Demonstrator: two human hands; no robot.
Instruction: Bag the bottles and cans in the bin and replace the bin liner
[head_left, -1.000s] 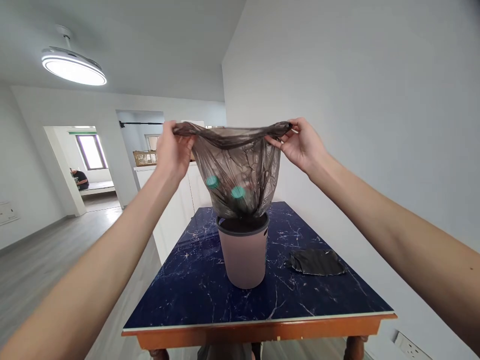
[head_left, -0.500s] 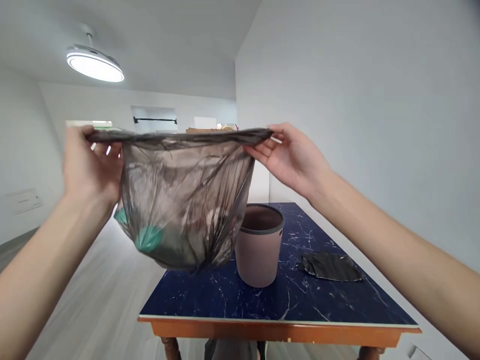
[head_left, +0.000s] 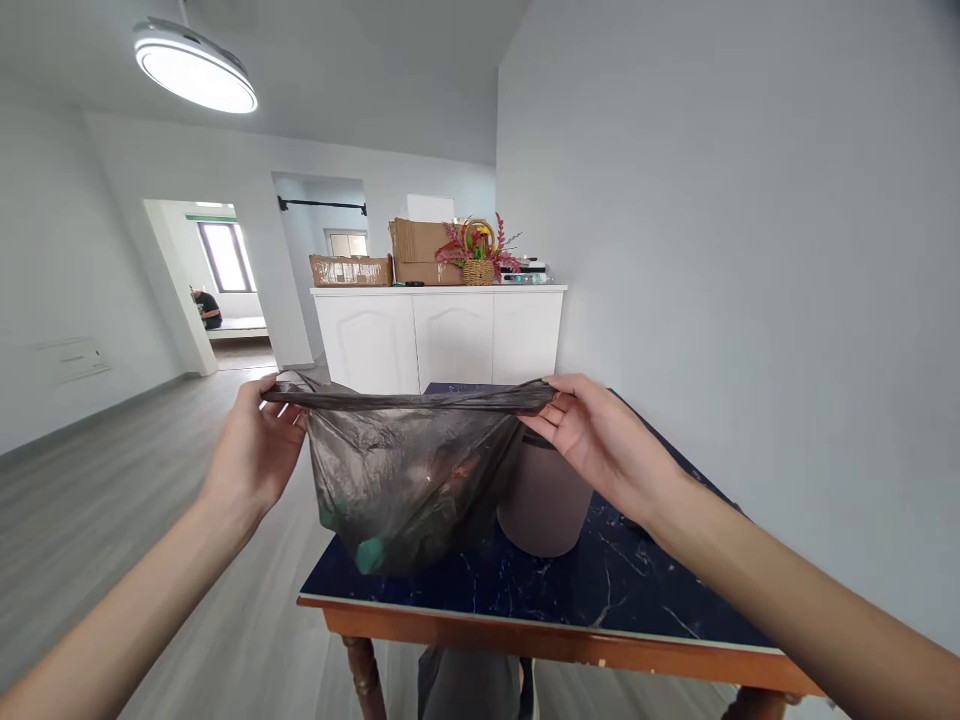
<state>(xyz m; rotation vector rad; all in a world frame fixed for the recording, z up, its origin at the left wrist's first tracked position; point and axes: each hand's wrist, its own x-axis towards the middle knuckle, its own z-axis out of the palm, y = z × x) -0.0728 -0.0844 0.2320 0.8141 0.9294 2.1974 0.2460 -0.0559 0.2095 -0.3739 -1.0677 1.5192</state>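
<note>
A thin, see-through dark garbage bag (head_left: 405, 470) is stretched between my two hands above the table's front left part. My left hand (head_left: 259, 440) pinches one end of its rolled rim, and my right hand (head_left: 581, 425) grips the other end. Green and reddish items show through the plastic; what they are I cannot make out. Behind the bag and below my right hand stands a pinkish-brown trash can (head_left: 546, 505), upright on the table, its top partly covered by the bag and my fingers.
The blue marble-patterned table (head_left: 600, 590) has an orange wooden edge, with a wall at its right. Beyond it, a white cabinet (head_left: 375, 335) carries cardboard boxes (head_left: 427, 250) and a flower basket (head_left: 478, 268). Through a doorway at the far left a person (head_left: 206, 308) is partly visible.
Both hands have lowered the bag, and the left hand has come inward to the right. The cabinet behind now shows. My right forearm now mostly hides the folded black plastic on the table.
</note>
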